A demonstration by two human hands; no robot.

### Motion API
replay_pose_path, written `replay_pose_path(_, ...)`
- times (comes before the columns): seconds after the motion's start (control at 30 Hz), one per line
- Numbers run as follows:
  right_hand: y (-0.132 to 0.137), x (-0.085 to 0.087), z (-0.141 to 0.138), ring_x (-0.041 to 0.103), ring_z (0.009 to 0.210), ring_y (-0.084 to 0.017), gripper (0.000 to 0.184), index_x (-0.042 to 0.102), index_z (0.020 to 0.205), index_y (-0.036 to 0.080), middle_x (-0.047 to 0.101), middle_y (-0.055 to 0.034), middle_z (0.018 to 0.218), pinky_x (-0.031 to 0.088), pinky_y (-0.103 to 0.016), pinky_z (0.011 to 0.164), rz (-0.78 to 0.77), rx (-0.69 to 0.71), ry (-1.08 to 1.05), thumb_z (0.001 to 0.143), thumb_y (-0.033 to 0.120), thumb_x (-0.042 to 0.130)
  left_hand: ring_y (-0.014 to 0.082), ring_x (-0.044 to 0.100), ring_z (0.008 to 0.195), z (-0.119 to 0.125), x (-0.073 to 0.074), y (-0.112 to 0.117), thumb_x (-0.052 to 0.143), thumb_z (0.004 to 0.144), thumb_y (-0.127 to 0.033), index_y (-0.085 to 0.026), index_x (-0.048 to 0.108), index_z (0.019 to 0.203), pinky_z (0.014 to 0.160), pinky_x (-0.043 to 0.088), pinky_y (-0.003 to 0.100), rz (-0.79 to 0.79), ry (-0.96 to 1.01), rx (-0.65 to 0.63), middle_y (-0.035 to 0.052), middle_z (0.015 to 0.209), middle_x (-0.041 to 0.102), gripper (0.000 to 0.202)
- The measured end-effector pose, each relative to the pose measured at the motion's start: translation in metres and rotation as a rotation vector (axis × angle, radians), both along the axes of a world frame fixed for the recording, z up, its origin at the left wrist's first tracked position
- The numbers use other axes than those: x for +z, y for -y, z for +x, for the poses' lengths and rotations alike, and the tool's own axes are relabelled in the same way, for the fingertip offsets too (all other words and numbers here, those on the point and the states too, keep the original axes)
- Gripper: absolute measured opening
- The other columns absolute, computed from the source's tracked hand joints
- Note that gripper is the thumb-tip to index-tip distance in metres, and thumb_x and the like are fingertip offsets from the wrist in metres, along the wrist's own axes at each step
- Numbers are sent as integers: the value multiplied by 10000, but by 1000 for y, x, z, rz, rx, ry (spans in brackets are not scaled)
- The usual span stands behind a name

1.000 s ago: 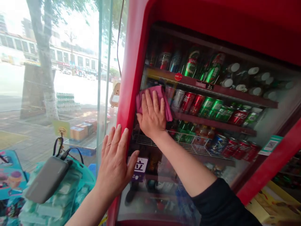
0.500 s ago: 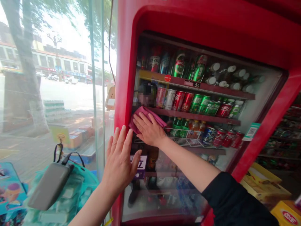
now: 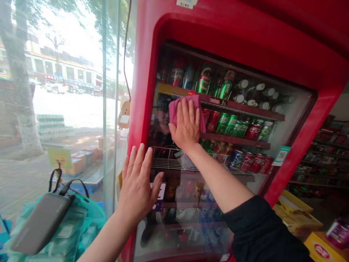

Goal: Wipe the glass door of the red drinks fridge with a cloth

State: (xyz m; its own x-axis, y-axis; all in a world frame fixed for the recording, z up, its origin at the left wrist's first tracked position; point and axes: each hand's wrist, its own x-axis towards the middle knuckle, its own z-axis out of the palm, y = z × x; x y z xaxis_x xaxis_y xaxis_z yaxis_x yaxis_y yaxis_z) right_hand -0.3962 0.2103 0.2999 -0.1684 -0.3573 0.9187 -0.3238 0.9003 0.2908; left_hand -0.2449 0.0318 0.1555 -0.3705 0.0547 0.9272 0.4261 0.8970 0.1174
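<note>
Presses a pink cloth [image 3: 173,110] flat against the glass door [image 3: 158,249] of a red refrigerator [image 3: 144,72] with the right hand [image 3: 187,133], fingers stretched and slightly apart, thumb out to the side, in front of the middle shelf and the edge of the upper one. Holds up the left hand [image 3: 139,189] at the red left frame, fingers straight and a little parted, thumb wide; cannot tell whether touching there.

Can read "3.5" on one price tag [image 3: 223,103] along the upper shelf edge, and "TSING" on one green can [image 3: 204,79] above. Cannot make out the full wording on one white-and-purple sign [image 3: 160,202], partly behind the left thumb. Can see one green-and-white sticker [image 3: 281,155] with a square code at the door's right side, and one yellow box [image 3: 313,242] at lower right with a red oval label [image 3: 321,251], too blurred to read.

Can count three red cans [image 3: 257,163] and one blue can [image 3: 236,161] at the right of the wire rack, and at least eight white bottle caps [image 3: 251,102] at the upper right. Shows also one grey power bank [image 3: 40,223] on a teal bag [image 3: 94,214] at lower left.
</note>
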Motion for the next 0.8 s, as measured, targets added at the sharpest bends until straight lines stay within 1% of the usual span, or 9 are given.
replay_pose_path(0.13, -1, -59, 10, 217, 1776, -323, 771, 326, 1800, 169, 357, -116, 1867, 134, -592, 1466, 384, 164, 107, 1144, 517, 533, 387, 211, 1783, -6, 1, -6, 612, 1080, -396, -209, 219, 1813, 1414, 278, 666, -6, -4, -7, 208, 1871, 316, 852)
replay_pose_path(0.2, -11, -72, 11, 269, 1760, -306, 745, 341, 1794, 174, 399, -100, 1848, 154, -577, 1464, 455, 195, 120, 1153, 506, 526, 386, 212, 1783, -11, 1, -13, 607, 1083, -399, -202, 232, 1809, 1413, 278, 667, -10, -6, -15, 209, 1869, 321, 840)
replay_pose_path(0.27, -28, -73, 8, 300, 1749, -299, 736, 356, 1789, 183, 435, -85, 1831, 161, -565, 1463, 464, 189, 97, 1153, 513, 523, 382, 210, 1784, -16, 1, -20, 605, 1084, -400, -198, 245, 1805, 1416, 275, 658, -12, -12, -24, 203, 1868, 327, 831)
replay_pose_path(0.37, -71, -62, 5, 319, 1743, -310, 731, 386, 1782, 206, 464, -85, 1818, 164, -562, 1462, 362, 114, 7, 1152, 563, 484, 371, 196, 1788, -23, -3, -31, 603, 1089, -396, -201, 241, 1807, 1423, 260, 648, -2, -9, -29, 194, 1876, 312, 828)
replay_pose_path(0.53, -134, -38, 1, 220, 1766, -408, 844, 223, 1813, 58, 331, -215, 1862, 220, -686, 1421, -132, -100, -103, 1139, 543, 375, 369, 186, 1790, -32, -7, -47, 596, 1096, -399, -195, 234, 1808, 1426, 247, 646, 26, 28, -23, 200, 1877, 306, 825)
replay_pose_path(0.6, -132, -36, 0, 195, 1767, -434, 854, 196, 1808, 21, 290, -243, 1869, 235, -723, 1405, -267, -139, -110, 1138, 525, 358, 365, 189, 1790, -35, -7, -53, 589, 1098, -393, -197, 225, 1811, 1426, 250, 641, 24, 26, -30, 201, 1878, 302, 823)
replay_pose_path(0.67, -114, -42, 2, 169, 1771, -448, 858, 209, 1799, -1, 281, -259, 1867, 227, -738, 1404, -318, -145, -97, 1142, 531, 355, 359, 186, 1791, -38, -5, -59, 589, 1097, -388, -203, 210, 1816, 1429, 246, 633, 16, 16, -40, 198, 1882, 292, 834)
replay_pose_path(0.73, -88, -52, 5, 127, 1782, -439, 856, 247, 1792, 1, 282, -244, 1870, 204, -721, 1422, -254, -116, -72, 1152, 560, 357, 359, 190, 1790, -41, -4, -64, 592, 1095, -390, -209, 204, 1820, 1432, 239, 627, 12, 13, -52, 199, 1882, 293, 843)
replay_pose_path(0.8, -65, -61, 9, 90, 1796, -375, 810, 314, 1793, 85, 301, -157, 1880, 165, -660, 1457, -52, -39, -52, 1166, 594, 371, 376, 197, 1787, -45, -2, -68, 585, 1095, -405, -214, 208, 1822, 1429, 234, 642, 18, 16, -65, 207, 1878, 298, 841)
